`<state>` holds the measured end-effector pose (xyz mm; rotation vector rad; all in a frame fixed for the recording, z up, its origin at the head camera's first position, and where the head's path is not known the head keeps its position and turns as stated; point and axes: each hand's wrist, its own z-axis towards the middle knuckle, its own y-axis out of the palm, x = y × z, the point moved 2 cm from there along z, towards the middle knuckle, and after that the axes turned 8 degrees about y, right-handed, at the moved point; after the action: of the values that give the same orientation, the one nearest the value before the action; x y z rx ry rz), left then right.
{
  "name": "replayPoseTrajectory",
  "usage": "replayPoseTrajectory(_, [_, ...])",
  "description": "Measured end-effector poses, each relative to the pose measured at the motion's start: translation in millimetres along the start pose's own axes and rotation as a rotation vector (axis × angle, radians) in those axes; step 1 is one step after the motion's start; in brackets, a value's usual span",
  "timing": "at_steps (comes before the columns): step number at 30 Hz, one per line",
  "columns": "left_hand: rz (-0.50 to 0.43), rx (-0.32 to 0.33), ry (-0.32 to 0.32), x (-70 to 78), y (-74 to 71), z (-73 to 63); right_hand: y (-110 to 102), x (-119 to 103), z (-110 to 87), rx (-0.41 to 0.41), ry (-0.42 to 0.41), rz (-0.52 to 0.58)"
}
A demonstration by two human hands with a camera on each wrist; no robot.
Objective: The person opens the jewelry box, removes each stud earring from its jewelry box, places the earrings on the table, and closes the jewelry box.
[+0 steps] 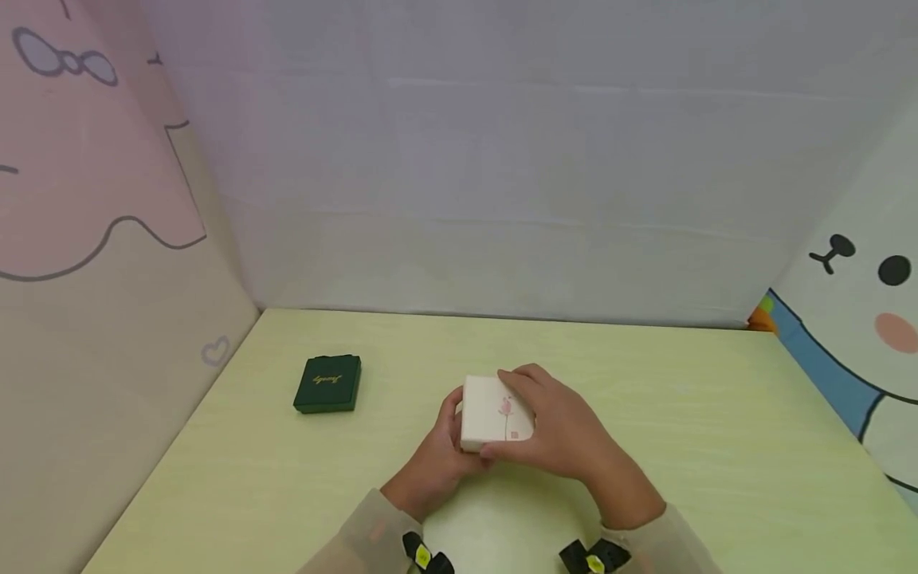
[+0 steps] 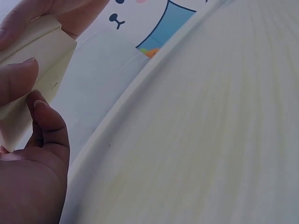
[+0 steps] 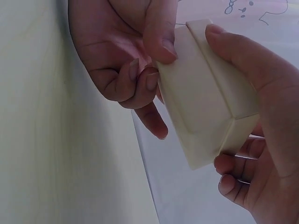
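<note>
A small white gift box (image 1: pixel 488 410) with a pink flower printed on its lid is held up in both hands over the table. My left hand (image 1: pixel 443 458) grips its lower part from the left, thumb along the near side and fingers curled beneath. My right hand (image 1: pixel 562 422) pinches the lid from the right, thumb on the near side and fingers on the far side. In the right wrist view a seam runs along the white box (image 3: pixel 191 88) between lid and base, the lid sitting on the base. The box's inside is hidden.
A dark green box (image 1: pixel 327 384) with gold lettering lies on the pale yellow-green table (image 1: pixel 681 446), to the left of the hands. A white cloth wall (image 1: pixel 502 175) rises at the back, with cartoon-printed panels on both sides.
</note>
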<state>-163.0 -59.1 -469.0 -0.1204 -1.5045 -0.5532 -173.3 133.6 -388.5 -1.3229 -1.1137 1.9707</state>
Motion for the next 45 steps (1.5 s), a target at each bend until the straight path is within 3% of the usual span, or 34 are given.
replayPoseTrajectory(8, [0.007, 0.017, 0.004, -1.6, -2.7, 1.3, -8.4, -3.8, -0.3, 0.015, -0.003, 0.067])
replayPoseTrajectory(30, [0.098, 0.029, 0.013, -1.2, -5.5, 0.3, -6.0, -9.0, -0.4, -0.031, -0.008, 0.082])
replayPoseTrajectory(40, [0.073, 0.028, 0.021, -2.8, -3.7, 1.2, -16.3, -8.2, 8.1, -0.025, -0.100, 0.041])
replayPoseTrajectory(45, [-0.011, 0.024, 0.027, -3.1, -3.5, 1.7, -22.5, -2.8, 12.9, -0.028, -0.144, -0.032])
